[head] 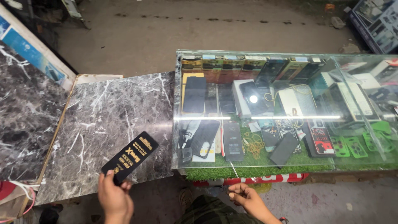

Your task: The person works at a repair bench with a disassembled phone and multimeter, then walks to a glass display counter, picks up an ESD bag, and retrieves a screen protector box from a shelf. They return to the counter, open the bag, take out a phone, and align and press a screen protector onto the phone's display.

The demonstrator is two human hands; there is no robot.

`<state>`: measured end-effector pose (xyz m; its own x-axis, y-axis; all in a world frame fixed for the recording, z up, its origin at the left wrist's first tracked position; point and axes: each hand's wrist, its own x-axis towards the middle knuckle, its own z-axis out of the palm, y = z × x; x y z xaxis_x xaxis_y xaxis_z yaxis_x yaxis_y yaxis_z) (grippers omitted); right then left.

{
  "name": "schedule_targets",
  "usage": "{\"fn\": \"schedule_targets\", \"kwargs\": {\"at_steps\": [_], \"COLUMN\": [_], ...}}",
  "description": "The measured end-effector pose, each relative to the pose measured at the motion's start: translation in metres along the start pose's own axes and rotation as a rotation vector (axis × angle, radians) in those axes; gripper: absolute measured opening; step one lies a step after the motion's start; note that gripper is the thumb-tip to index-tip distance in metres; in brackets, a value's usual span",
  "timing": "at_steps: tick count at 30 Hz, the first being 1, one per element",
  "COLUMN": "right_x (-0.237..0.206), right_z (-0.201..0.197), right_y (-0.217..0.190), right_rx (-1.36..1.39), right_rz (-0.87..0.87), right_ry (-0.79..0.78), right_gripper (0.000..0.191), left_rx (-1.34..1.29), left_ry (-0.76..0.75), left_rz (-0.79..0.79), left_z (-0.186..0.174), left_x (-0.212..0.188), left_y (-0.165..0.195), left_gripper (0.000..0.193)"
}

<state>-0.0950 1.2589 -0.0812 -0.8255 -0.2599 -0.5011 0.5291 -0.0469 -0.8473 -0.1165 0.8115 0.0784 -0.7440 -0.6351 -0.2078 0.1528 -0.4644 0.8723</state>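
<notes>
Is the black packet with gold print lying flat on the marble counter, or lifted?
Lifted at one end. The left hand pinches the black packet by its near end; the far end angles over the marble counter.

Grey marble counter [103,120], glass display case [286,112], bare concrete floor [199,29]

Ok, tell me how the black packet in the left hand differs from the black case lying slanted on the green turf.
The black packet bears gold print; the black case looks plain. The packet lies on the marble counter, pinched by the left hand; the case sits untouched inside the glass cabinet. Both are flat, black, oblong and lie slanted.
</notes>
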Motion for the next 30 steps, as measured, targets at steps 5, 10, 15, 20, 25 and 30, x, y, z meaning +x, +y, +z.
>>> {"fn": "schedule_targets", "kwargs": {"at_steps": [5,10,15,20,25,30], "right_x": [-0.01,-0.014,-0.015,-0.019,-0.025,-0.033], "right_z": [-0.004,0.0,0.007,0.013,0.012,0.01], "right_y": [-0.005,-0.006,-0.005,-0.006,-0.001,-0.009], "right_rx": [-0.023,-0.028,-0.032,-0.037,-0.021,0.041], "right_rz": [0.044,0.103,0.088,0.064,0.091,0.019], "right_ry": [0.047,0.058,0.04,0.096,0.177,0.233], "right_gripper": [0.028,0.028,0.028,0.029,0.031,0.029], "left_rx": [0.372,0.574,0.251,-0.389,-0.134,0.206], "left_ry": [-0.113,-0.227,-0.26,-0.01,-0.147,-0.35], "left_rz": [-0.138,-0.203,0.035,-0.103,-0.35,-0.141], "left_z": [-0.03,-0.002,0.097,0.175,0.195,0.169], "left_x": [0.025,0.076,0.17,0.23,0.207,0.124], "left_y": [0.028,0.058,0.08,0.074,0.008,-0.013], "left_gripper": [0.021,0.023,0.018,0.031,0.026,0.027]}}
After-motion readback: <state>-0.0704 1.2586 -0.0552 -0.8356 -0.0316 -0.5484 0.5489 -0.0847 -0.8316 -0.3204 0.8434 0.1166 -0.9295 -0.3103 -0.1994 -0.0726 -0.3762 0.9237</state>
